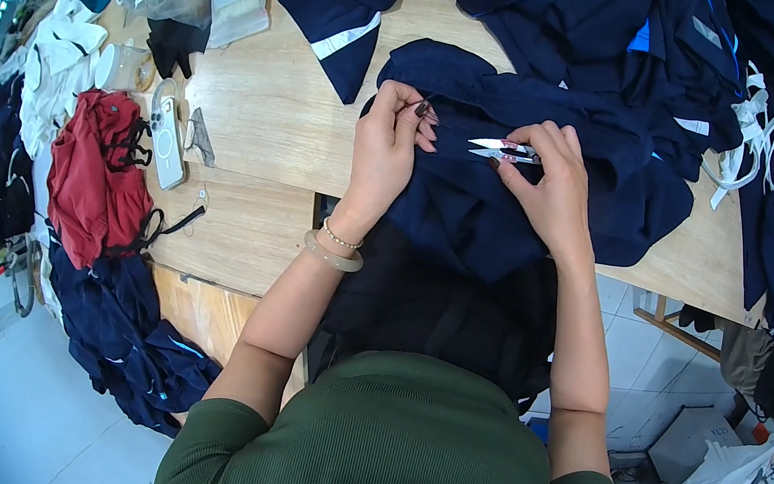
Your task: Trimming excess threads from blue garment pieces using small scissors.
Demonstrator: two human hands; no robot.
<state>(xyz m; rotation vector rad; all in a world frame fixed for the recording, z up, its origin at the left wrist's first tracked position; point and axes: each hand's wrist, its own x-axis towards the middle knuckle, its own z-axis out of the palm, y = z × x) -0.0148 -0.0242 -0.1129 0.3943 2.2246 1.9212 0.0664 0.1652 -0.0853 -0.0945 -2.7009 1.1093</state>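
A person's right hand point(548, 182) grips small thread snips point(501, 149), blades pointing left toward the left hand point(393, 142), which pinches a navy garment point(472, 215) on a wooden table point(266, 111).

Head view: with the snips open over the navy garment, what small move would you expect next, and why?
Probably a short snip just beside the left fingertips. The right hand holds the thread snips with blades parted and pointing left, while the left hand pinches the navy garment on the wooden table. The tips sit close to that pinch. No thread is visible, so this is a guess.
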